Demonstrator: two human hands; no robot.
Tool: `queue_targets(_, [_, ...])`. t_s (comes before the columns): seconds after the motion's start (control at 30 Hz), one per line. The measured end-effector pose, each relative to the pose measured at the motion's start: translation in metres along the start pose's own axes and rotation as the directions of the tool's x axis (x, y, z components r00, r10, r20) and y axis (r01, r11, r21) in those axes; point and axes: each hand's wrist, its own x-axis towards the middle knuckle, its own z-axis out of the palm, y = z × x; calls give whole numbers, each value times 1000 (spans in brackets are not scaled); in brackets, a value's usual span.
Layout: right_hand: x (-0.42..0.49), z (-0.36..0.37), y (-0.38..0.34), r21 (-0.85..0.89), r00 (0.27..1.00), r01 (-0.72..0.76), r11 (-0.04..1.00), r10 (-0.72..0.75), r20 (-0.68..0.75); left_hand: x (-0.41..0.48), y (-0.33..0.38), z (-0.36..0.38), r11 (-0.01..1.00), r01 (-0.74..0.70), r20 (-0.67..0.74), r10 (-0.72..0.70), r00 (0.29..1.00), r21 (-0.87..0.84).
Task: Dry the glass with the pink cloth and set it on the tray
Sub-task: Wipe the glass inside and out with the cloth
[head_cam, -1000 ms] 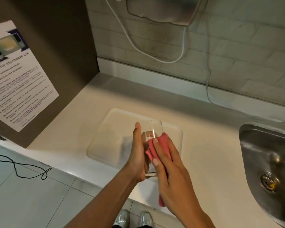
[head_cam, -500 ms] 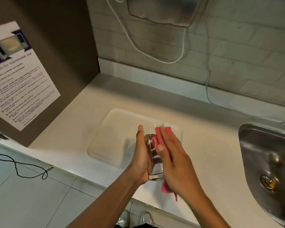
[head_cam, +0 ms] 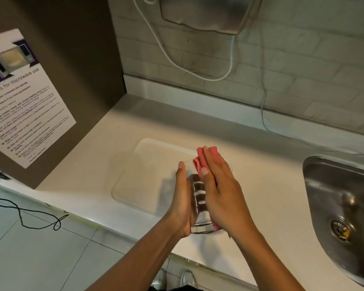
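A clear drinking glass is held tilted above the counter, its mouth pointing away from me. My left hand wraps its left side. My right hand presses the pink cloth flat against the glass's right side; the cloth pokes out past my fingertips near the rim and below my palm near the base. A pale translucent tray lies on the counter under and behind the glass, with nothing on it.
A steel sink with a drain is set into the counter at the right. A dark panel with a microwave notice stands at the left. White cables hang along the brick wall behind. A black cord lies on the floor, lower left.
My right hand has slid the pink cloth up along the glass toward its rim. The glass stays in my left hand over the tray's near right corner.
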Motion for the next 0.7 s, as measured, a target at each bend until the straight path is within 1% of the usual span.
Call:
queue_targets(0.07, [-17, 9, -2, -87, 993, 120, 989, -118, 31, 3, 11, -7, 1000, -12, -18, 13, 1000, 10])
queue_targets(0.1, [-30, 14, 0, -105, 988, 153, 983, -149, 50, 5, 17, -11, 1000, -23, -36, 24, 999, 15])
queue_targets(0.17, [-46, 16, 5, -37, 992, 111, 993, -109, 68, 8, 20, -14, 1000, -10, -61, 12, 998, 23])
queue_targets(0.23, [-34, 9, 9, 34, 998, 25, 999, -27, 58, 5, 17, -10, 1000, 2, -74, 0, 997, 18])
queue_targets(0.3, [-11, -2, 7, 74, 997, -69, 995, 66, 41, 2, 11, -3, 1000, 20, -14, -20, 1000, -20])
queue_targets(0.33, [-3, -5, 4, 69, 997, -75, 995, 73, 33, 2, 10, -1, 999, 22, 0, -22, 1000, -30])
queue_targets(0.43, [-17, 6, -4, -74, 996, 74, 994, -70, 53, 5, 22, -3, 1000, -15, -67, 14, 998, -24])
queue_targets(0.47, [-29, 12, 0, -100, 992, 109, 989, -102, 73, 8, 26, -5, 1000, -26, -83, 25, 996, -13])
queue_targets(0.5, [-40, 14, 3, -90, 991, 109, 990, -101, 86, 9, 29, -7, 1000, -25, -100, 25, 995, 4])
queue_targets(0.57, [-43, 9, 11, -15, 996, 29, 999, -28, 81, 9, 26, -8, 1000, -15, -131, 17, 991, 18])
queue_targets(0.63, [-26, 1, 15, 44, 995, -81, 996, 78, 69, 7, 13, -4, 1000, 1, -73, -2, 997, -8])
queue_targets(0.67, [-17, -3, 14, 48, 993, -106, 993, 102, 66, 5, 7, -1, 1000, 3, -44, -4, 999, -18])
queue_targets(0.7, [-11, -4, 10, 20, 994, -90, 996, 88, 61, 3, 4, 2, 1000, 9, -39, -10, 999, -21])
